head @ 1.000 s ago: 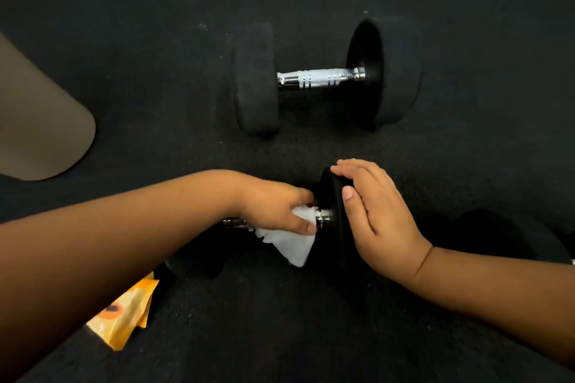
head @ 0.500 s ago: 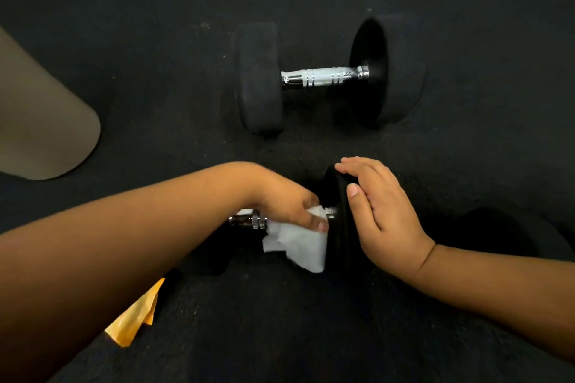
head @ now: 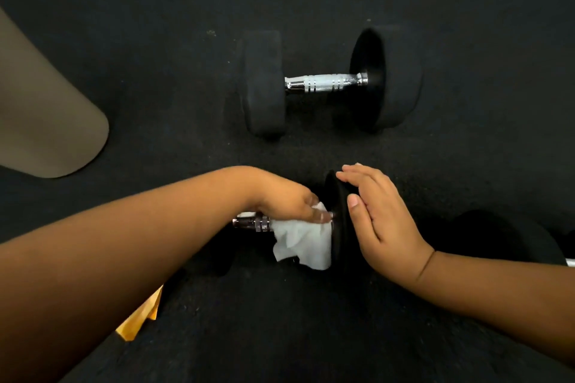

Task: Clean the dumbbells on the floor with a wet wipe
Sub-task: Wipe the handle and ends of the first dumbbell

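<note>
The near dumbbell [head: 337, 218] is largely hidden: the left hand [head: 286, 200] and the wet wipe [head: 303, 242] cover much of its handle, its left weight lies lost in shadow under the left forearm, and the right hand [head: 382, 214] covers the outer face of its right weight. An orange packet [head: 140, 319] shows only a corner from under the left forearm; any print on it cannot be read. At the right edge of the floor [head: 311, 336] a third dark weight [head: 497, 236] is partly covered by the right forearm and cut off by the frame. The tan mat [head: 46, 109] is cut by the left edge.
</note>
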A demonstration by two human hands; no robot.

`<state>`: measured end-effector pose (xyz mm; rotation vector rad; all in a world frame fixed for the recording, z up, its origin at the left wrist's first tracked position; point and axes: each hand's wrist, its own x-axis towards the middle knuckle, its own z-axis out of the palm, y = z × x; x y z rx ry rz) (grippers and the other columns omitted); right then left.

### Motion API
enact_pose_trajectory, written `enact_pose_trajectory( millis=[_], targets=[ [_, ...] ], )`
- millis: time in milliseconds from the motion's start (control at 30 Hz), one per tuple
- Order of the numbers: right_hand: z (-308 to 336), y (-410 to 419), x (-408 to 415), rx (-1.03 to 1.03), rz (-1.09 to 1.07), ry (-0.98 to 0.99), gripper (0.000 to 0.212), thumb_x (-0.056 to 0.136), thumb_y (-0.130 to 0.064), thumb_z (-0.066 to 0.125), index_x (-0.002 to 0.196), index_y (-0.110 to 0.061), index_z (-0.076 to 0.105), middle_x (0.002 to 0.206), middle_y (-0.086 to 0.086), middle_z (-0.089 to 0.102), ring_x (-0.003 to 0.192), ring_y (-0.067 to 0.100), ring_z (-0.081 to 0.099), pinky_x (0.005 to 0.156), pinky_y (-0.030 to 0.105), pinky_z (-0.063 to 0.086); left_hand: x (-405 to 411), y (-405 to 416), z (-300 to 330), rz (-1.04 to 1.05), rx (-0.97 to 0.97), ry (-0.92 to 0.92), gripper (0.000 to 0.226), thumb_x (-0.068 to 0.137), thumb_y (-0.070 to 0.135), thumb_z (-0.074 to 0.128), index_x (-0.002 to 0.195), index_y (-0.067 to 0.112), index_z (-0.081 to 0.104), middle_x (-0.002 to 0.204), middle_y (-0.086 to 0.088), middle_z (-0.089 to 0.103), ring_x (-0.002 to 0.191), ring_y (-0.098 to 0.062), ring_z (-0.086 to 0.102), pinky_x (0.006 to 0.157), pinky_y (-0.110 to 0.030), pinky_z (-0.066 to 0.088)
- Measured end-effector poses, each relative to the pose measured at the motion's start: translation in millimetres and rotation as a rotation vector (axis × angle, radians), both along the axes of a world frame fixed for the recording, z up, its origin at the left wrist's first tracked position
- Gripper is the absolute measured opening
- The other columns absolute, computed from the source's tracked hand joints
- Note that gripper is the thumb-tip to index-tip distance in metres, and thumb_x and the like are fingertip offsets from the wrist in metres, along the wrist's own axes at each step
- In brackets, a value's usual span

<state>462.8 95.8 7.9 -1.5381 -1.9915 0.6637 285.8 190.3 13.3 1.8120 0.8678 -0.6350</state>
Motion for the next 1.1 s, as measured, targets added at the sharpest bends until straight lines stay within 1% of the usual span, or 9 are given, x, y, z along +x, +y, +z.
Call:
enact_pose_trajectory(
  millis=[100,233,400,500,567,667,733,933,1100],
  targets=[
    [0.4,-1.4,0.8,-0.013,0.015,-0.003,0.045,0.098,-0.032,0.032,0.133,-0.013,0.051,0.138,0.000,0.048,0.137,0.015,0.035,0.115,0.032,0.027,1.4,-12.0,-6.2,-0.130,0.186,-0.023,0.028,0.094,0.048,0.050,0.099,0.021,0.045,0.091,0.002,0.059,0.079,-0.016,0.057,0.068,-0.029,0.043],
    [1.9,0.4,-0.8,-0.017,0.003,-0.017,0.045,0.098,-0.032,0.031,0.133,-0.012,0.051,0.137,0.001,0.048,0.136,0.015,0.036,0.115,0.034,0.028,-1.3,-25.5,-9.4,-0.152,0.401,-0.076,0.034,0.095,0.057,0.038,0.096,0.023,0.042,0.076,0.009,0.050,0.066,-0.010,0.050,0.064,-0.029,0.037],
    [2.9,4.2,-0.1,-0.025,0.009,-0.024,0.045,0.098,-0.033,0.030,0.133,-0.013,0.051,0.136,0.001,0.048,0.134,0.015,0.038,0.113,0.033,0.030,-8.6,-3.4,0.2,-0.114,0.096,-0.032,0.032,0.094,0.050,0.048,0.104,0.020,0.050,0.094,0.003,0.057,0.083,-0.014,0.058,0.073,-0.029,0.049],
    [2.4,5.5,-0.3,-0.017,0.010,-0.024,0.045,0.098,-0.033,0.030,0.132,-0.013,0.052,0.135,0.001,0.049,0.133,0.014,0.039,0.113,0.032,0.030,-9.4,-11.7,-3.2,-0.137,0.218,-0.042,0.031,0.095,0.050,0.047,0.101,0.020,0.047,0.084,0.006,0.054,0.073,-0.010,0.054,0.061,-0.023,0.041],
    [1.8,5.8,0.4,-0.004,0.007,-0.024,0.045,0.098,-0.033,0.031,0.132,-0.012,0.052,0.135,0.002,0.050,0.132,0.015,0.040,0.112,0.033,0.030,-6.1,-21.4,-8.9,-0.087,0.330,-0.115,0.037,0.096,0.055,0.037,0.098,0.020,0.050,0.087,0.003,0.059,0.076,-0.014,0.057,0.066,-0.027,0.042],
    [1.6,6.9,0.0,0.004,-0.003,-0.025,0.045,0.098,-0.032,0.031,0.131,-0.012,0.053,0.134,0.002,0.051,0.131,0.015,0.041,0.112,0.031,0.030,-11.7,-11.0,-8.1,0.038,0.165,-0.123,0.033,0.098,0.053,0.035,0.099,0.025,0.053,0.091,0.005,0.060,0.084,-0.012,0.058,0.072,-0.024,0.045],
    [1.0,7.3,-0.4,0.009,0.000,-0.020,0.044,0.098,-0.031,0.032,0.131,-0.012,0.053,0.133,0.002,0.051,0.130,0.015,0.042,0.111,0.030,0.030,-17.1,0.5,-4.8,-0.031,0.060,-0.076,0.022,0.095,0.051,0.046,0.100,0.030,0.050,0.095,0.006,0.061,0.089,-0.015,0.060,0.074,-0.027,0.048],
    [0.9,6.6,-0.1,0.016,0.007,-0.026,0.044,0.098,-0.031,0.032,0.131,-0.011,0.053,0.132,0.002,0.051,0.130,0.014,0.042,0.111,0.029,0.030,-3.7,-15.5,-12.7,-0.074,0.267,-0.082,0.038,0.095,0.059,0.037,0.093,0.023,0.051,0.084,0.006,0.057,0.076,-0.011,0.056,0.069,-0.027,0.044],
    [2.8,8.1,-0.9,0.012,0.007,-0.020,0.043,0.098,-0.031,0.032,0.131,-0.013,0.053,0.131,0.001,0.051,0.129,0.013,0.042,0.110,0.025,0.029,-21.5,-3.0,-7.4,-0.092,0.110,-0.105,0.025,0.093,0.042,0.055,0.109,0.024,0.049,0.101,0.004,0.059,0.090,-0.015,0.059,0.074,-0.027,0.049]
  ],
)
